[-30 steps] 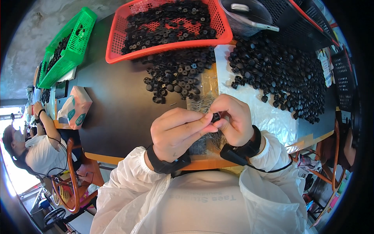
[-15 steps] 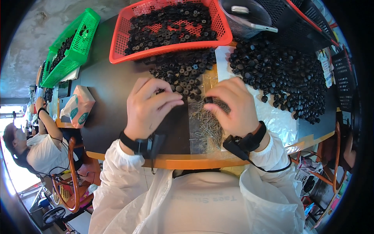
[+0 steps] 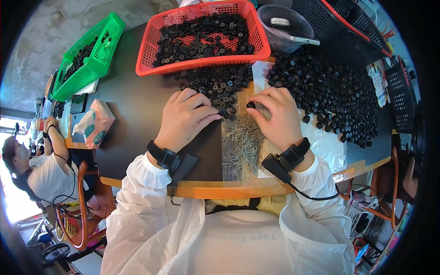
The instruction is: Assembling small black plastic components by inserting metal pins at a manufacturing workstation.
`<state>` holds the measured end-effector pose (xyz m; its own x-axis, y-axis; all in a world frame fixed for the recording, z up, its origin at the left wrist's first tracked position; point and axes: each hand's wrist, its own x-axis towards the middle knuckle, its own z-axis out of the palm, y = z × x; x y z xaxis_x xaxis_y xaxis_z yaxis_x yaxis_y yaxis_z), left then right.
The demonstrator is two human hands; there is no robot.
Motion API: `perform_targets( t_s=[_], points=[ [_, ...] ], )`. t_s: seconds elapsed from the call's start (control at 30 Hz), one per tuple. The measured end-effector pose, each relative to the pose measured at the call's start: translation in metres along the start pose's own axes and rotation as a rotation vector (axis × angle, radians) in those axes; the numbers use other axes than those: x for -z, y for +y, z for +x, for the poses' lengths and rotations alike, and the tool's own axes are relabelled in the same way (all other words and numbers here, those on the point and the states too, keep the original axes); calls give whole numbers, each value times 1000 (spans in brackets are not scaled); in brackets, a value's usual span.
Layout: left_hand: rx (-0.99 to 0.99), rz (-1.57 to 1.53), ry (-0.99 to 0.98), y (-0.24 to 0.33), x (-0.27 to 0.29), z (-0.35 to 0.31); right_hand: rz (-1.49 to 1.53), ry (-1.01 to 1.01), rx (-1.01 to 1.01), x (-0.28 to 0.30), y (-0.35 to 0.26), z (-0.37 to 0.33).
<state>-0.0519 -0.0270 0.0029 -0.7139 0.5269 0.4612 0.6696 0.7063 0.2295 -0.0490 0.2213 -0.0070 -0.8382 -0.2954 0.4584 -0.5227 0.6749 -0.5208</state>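
Note:
Between the thumb and fingertips of my right hand (image 3: 280, 114) is a small round black knob (image 3: 250, 105), held above the pile of small metal screws (image 3: 246, 144). My left hand (image 3: 187, 120) has its thumb and fingers pinched together at the near edge of a heap of black discs with centre holes (image 3: 224, 87). Black pieces touch or lie right by those fingertips; whether one is gripped I cannot make out. To the right of my right hand spreads a large heap of black round caps (image 3: 330, 87), partly on a clear plastic sheet (image 3: 325, 142).
Behind the discs stands a red basket (image 3: 197, 69) of more discs. A clear tub (image 3: 275, 39) with a phone (image 3: 306, 40) across it and a black crate (image 3: 321, 27) are beyond. Leftward are a tissue pack (image 3: 100, 121), a green basket (image 3: 98, 59) and a seated person (image 3: 48, 176).
My right hand has risen slightly away from me with the black knob in its fingers. My left hand has shifted slightly, its fingertips now at the disc heap's near edge. The view has shifted slightly.

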Motion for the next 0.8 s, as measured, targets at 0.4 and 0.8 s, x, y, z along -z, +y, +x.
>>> perform_targets(
  t_s=[0.4, 0.8],
  points=[
    [342, -611, 119, 8, -4, -13, -31, 69, 70, 0, -3, 2],
    [243, -650, 133, 8, -3, -10, 130, -9, 162, 1, -15, 2]
  ],
)
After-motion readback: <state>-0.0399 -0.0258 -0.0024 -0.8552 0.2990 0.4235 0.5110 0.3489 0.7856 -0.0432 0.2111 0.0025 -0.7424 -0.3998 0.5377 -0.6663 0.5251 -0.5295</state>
